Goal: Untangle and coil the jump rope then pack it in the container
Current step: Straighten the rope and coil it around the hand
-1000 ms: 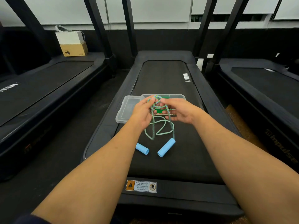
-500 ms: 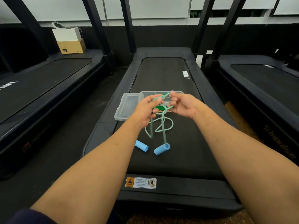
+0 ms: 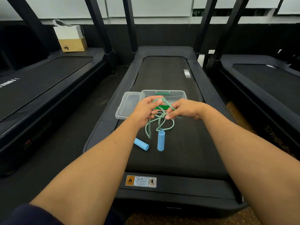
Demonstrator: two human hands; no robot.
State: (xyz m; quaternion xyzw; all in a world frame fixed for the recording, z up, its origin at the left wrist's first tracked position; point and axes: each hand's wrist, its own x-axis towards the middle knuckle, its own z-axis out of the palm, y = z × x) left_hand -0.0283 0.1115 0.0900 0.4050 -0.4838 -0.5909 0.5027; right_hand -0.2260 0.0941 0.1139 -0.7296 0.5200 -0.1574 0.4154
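Room: gym, middle treadmill belt (image 3: 162, 75) is the work surface.
Far left: two boxes (image 3: 72, 44) stacked on the next treadmill.
Lid (image 3: 126, 106): clear, touching container (image 3: 180, 95).
L hand (image 3: 144, 109): fingers curled, pinching rope (image 3: 162, 120).
Rope: green tangle btwn hands, in front of container.
Handles: blue; one (image 3: 141, 144) lying flat, other (image 3: 161, 140) upright.
R hand (image 3: 183, 109): pinching same tangle.

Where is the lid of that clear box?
In the head view, the lid lies just left of the open container on the treadmill, beyond the left hand.
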